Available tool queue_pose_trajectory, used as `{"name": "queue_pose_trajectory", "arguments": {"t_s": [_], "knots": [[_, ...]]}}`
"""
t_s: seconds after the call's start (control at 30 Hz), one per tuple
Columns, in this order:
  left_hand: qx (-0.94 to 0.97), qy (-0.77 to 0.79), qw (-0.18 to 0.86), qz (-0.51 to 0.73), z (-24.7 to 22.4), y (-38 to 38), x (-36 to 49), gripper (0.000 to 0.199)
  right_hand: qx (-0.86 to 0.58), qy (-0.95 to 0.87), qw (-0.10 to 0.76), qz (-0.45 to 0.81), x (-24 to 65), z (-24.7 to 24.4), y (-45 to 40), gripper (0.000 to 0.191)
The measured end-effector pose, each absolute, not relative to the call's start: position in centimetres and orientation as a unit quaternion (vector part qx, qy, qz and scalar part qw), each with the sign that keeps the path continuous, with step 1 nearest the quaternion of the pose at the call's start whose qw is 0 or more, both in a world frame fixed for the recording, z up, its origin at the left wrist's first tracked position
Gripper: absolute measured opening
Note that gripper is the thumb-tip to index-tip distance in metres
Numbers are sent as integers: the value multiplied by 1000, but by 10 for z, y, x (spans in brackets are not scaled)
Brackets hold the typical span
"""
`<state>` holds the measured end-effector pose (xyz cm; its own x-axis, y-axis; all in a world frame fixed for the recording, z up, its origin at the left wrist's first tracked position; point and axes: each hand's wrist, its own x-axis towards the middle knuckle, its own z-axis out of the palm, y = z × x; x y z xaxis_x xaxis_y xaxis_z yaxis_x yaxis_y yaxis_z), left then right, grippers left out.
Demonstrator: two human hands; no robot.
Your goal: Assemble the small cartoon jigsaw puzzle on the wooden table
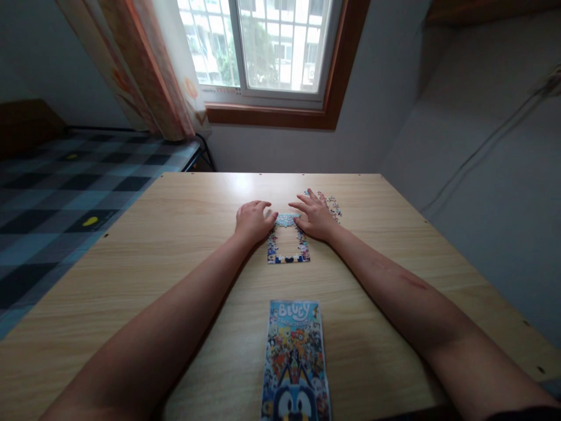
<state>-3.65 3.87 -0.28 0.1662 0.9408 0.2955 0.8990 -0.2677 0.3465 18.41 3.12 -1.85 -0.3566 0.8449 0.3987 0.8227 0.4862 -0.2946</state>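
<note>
Head view: the puzzle [272, 248] is on the tabletop [184, 234], btwn the hands. Its edge looks abt done, w/ wood showing thru the mid. Loose pcs [333, 206] sit by the R hand [316, 217], so the inside is prob. left. L hand [253, 220]: fingers a bit bent, thumb apart, tip at the puzzle's top L corner. R hand: fingers spread wide, thumb at the top R. Can't tell if either thumb presses. Pic sheet [293, 351] lies nearer.
</note>
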Motion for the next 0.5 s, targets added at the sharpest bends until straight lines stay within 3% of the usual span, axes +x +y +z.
{"name": "queue_pose_trajectory", "arguments": {"t_s": [0.5], "knots": [[740, 587, 93, 315, -4, 48, -45, 35, -534, -752, 386, -28, 184, -9, 31, 32]]}}
